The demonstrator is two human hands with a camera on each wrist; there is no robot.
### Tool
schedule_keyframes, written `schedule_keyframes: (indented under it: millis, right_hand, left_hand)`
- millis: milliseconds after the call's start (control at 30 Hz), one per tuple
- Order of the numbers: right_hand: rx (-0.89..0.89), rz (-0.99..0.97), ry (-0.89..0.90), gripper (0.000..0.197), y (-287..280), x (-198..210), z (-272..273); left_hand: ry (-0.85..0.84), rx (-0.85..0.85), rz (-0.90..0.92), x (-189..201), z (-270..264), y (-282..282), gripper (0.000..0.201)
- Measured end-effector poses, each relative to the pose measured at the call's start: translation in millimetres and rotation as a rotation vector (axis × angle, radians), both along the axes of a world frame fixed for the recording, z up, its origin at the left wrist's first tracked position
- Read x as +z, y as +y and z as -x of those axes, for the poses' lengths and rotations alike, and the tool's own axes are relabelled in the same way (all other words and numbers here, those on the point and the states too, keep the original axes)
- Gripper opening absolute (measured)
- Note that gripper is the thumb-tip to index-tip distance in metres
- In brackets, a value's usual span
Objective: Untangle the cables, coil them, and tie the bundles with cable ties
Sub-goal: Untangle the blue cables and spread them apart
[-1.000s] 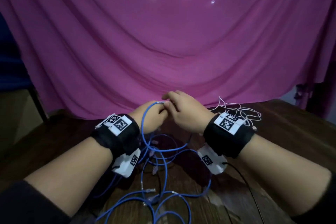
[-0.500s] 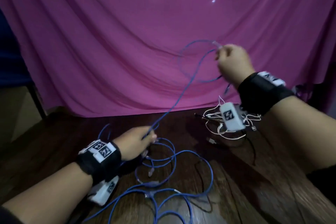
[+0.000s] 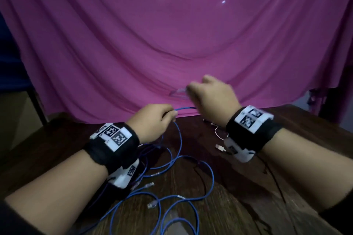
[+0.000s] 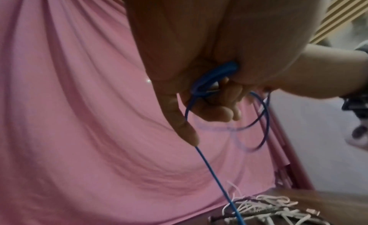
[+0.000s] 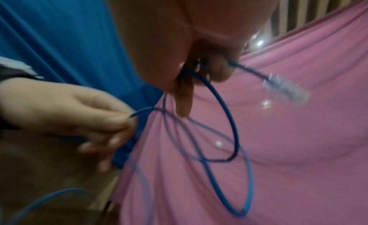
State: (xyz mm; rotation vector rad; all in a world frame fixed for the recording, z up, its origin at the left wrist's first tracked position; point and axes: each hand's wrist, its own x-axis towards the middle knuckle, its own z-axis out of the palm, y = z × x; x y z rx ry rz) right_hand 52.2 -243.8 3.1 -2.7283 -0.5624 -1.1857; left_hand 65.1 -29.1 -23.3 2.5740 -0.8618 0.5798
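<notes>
Both forearms are bare, each ringed just behind its hand by a broad black band: the left wristband and the right wristband. On top of each band sits a white plate printed with black-and-white square code markers, and under each hangs a small white camera box bearing one more such marker. Dark sleeve edges show nearest the head camera, far back from the bands.
</notes>
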Motion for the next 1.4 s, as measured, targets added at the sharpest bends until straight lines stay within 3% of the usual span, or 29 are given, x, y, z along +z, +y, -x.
schedule_keyframes:
  millis: [67,167,300,500,633,733,900,1033,1100,1167,1267,1400]
  right_hand:
    - [0.159,-0.026,0.202,0.024,19.0,-16.0,4.7]
    - [0.313,-0.217,0.417,0.029,30.2,-30.6,8.1]
    - [0.353,-0.244,0.438,0.02,21.1,-31.5,7.3]
    - [0.247,-0.297,0.297,0.022,-12.0,-9.9,-1.7]
    - [0.176,-0.301,0.347,0.022,-39.7,-1.5,-6.8]
    - [0.187,-0.169,0.516,0.025,-45.1,-4.2,-4.0]
    - [0.331,-0.073,0.777,0.042,-21.4,-20.9,14.2]
    - [0.627,-0.1,0.816,0.029,5.7,-21.0,32.5]
    - [0.811,-0.323,0.836,0.031,9.1,-11.8,38.2]
    - [0.886,-0.663,0.84,0.035,2.3,3.8,39.3]
    - [0.84,-1.027,0.701,0.041,-21.3,26.5,28.4]
    - [0.707,-1.469,0.436,0.039,-61.7,42.4,8.8]
  left_hand:
    - [-0.014,0.012,-0.025,6.8,4.2,-10.4,0.022]
    - [-0.007,0.048,-0.037,9.6,7.1,-12.1,0.019]
    - [0.03,-0.013,-0.04,-1.2,7.8,-2.0,0.01]
    - [0.146,-0.084,0.148,-7.8,5.2,30.8,0.049]
    - [0.155,-0.08,0.347,-9.0,0.7,45.9,0.034]
    - [0.141,-0.054,0.506,-11.1,-0.5,45.2,0.026]
    - [0.091,-0.07,0.694,-16.2,0.7,15.1,0.022]
    - [0.133,-0.132,0.655,-24.7,1.6,-13.3,0.017]
    - [0.218,-0.164,0.632,-33.5,0.5,-14.8,0.022]
    - [0.176,-0.117,0.552,-44.6,-2.8,-8.6,0.03]
    - [0.178,-0.014,0.503,-60.4,-11.4,13.6,0.022]
    - [0.188,0.107,0.307,-77.3,-16.2,50.3,0.023]
